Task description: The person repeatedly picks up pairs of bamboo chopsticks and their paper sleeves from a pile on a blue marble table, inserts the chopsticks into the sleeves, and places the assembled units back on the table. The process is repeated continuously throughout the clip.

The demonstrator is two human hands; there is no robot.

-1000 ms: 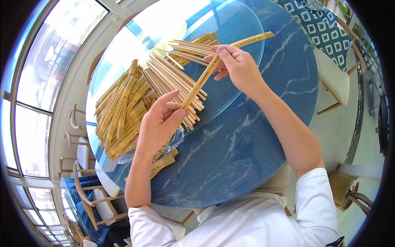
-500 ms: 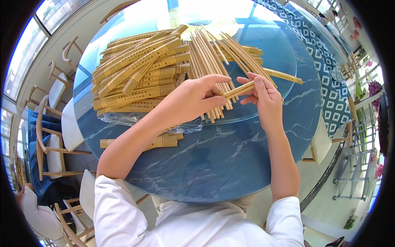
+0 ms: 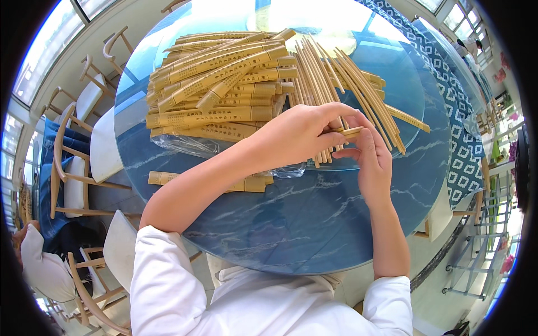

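Here, a left hand point(image 3: 312, 133) and a right hand point(image 3: 374, 162) both pinch a wooden piece point(image 3: 352, 133).
Each thumb and fingers close on it above the blue table point(image 3: 291, 224), much of it hidden; from there, loose chopsticks point(image 3: 307, 73) spread toward eleven and twelve o'clock, a pile of paper packets point(image 3: 210, 117) lies near ten, and clear plastic point(image 3: 193, 147) pokes out at nine.
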